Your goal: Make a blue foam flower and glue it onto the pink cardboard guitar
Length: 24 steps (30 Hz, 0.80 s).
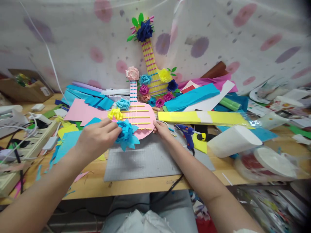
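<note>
My left hand (100, 134) is closed on the left side of a bright blue paper flower (126, 133) with pointed petals. That flower overlaps the lower left of a pink paper guitar (145, 113); whether it touches the guitar I cannot tell. With the fingers of my right hand (161, 128) I grip the guitar's lower right edge. The guitar is tilted up above a grey mat, and yellow strips and white strings cross its body. A light blue flower (122, 104) and a yellow flower (115, 114) sit along its left side. A pale pink flower (132, 73) tops the neck.
Behind stands a yellow paper guitar (152, 71) with several flowers. A blue glue gun (186, 132) lies right of the grey mat (143, 163), its cord running off the table edge. Blue paper (191, 97), a white roll (234, 140) and a power strip (29, 152) lie around.
</note>
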Motion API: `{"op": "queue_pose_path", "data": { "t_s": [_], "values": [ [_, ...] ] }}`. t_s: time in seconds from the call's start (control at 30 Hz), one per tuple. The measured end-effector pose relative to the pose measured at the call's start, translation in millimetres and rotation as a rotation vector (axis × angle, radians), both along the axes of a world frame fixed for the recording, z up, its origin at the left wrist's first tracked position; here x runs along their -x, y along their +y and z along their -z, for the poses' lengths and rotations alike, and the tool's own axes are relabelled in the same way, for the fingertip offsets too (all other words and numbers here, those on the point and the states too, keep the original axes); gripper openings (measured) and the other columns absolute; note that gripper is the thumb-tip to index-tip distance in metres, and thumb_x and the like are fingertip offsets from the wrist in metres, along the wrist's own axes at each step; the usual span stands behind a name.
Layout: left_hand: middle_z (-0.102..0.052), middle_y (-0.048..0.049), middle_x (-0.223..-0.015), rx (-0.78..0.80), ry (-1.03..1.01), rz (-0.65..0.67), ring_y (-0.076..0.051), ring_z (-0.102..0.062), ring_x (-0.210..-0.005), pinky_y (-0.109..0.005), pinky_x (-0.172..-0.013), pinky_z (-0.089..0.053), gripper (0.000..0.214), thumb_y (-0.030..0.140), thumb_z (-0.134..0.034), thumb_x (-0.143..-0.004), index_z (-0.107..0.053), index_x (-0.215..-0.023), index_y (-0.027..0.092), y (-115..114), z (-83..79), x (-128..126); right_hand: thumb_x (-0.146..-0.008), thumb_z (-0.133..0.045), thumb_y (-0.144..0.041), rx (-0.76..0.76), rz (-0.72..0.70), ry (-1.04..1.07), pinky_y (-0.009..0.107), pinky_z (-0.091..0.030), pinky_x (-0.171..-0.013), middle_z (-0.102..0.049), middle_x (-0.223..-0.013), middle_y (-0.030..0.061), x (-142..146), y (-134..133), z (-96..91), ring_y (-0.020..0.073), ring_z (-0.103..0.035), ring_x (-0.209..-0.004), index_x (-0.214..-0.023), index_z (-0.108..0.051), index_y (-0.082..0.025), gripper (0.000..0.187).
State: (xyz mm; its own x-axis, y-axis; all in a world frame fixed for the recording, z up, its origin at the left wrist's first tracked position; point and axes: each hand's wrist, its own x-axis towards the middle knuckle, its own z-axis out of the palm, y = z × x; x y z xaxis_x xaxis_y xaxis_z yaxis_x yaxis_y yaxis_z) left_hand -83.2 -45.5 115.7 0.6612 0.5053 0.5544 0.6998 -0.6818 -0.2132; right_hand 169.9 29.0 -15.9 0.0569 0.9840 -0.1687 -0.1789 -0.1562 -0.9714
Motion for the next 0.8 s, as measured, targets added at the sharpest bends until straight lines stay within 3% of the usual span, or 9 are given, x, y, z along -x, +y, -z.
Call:
{"op": "queue_pose_path", "data": {
  "t_s": [0.1, 0.33, 0.63, 0.8],
  "values": [
    [-0.055, -0.0024, -0.06, -0.155, 0.263, 0.047, -0.017, -0.054, -0.067, -0.029, -0.058, -0.039, 0.026, 0.011, -0.046, -0.084, -0.055, -0.061, 0.018, -1, 12.0, -13, -0.061, -0.068, -0.051, -0.012, 0.011, 0.03, 0.02, -0.036, -0.042, -0.044, -0.039, -0.007, 2, -5, 8.5, 0.0068, -0.041, -0.037, -0.056, -0.047, -0.018, 0.039],
    [-0.051, -0.0036, -0.06, -0.173, 0.321, 0.036, -0.018, -0.05, -0.064, -0.031, -0.054, -0.035, 0.026, 0.008, -0.045, -0.082, -0.051, -0.058, 0.017, 6, 36.9, -22, -0.062, -0.068, -0.049, -0.029, -0.027, 0.071, 0.02, -0.038, -0.042, -0.044, -0.04, -0.0069, 3, -11, 11.6, 0.0066, -0.042, -0.038, -0.058, -0.049, -0.018, 0.036],
    [-0.059, -0.0017, -0.062, 0.094, 0.215, 0.113, -0.016, -0.052, -0.066, -0.028, -0.058, -0.037, 0.022, 0.023, -0.052, -0.083, -0.062, -0.064, 0.019, 25, 58.9, -9, -0.069, -0.066, -0.04, 0.048, -0.04, -0.003, 0.023, -0.045, -0.045, -0.048, -0.04, -0.0054, 2, -17, 4.9, 0.0081, -0.045, -0.037, -0.057, -0.051, -0.017, 0.03],
    [-0.062, -0.0018, -0.066, 0.272, 0.149, 0.084, -0.015, -0.055, -0.07, -0.028, -0.064, -0.041, 0.019, 0.028, -0.054, -0.082, -0.067, -0.069, 0.022, 33, 65.1, -1, -0.072, -0.065, -0.036, 0.077, -0.039, -0.034, 0.023, -0.046, -0.044, -0.05, -0.039, -0.0046, 3, -19, 1.4, 0.0092, -0.047, -0.037, -0.057, -0.052, -0.018, 0.027]
  ]
}}
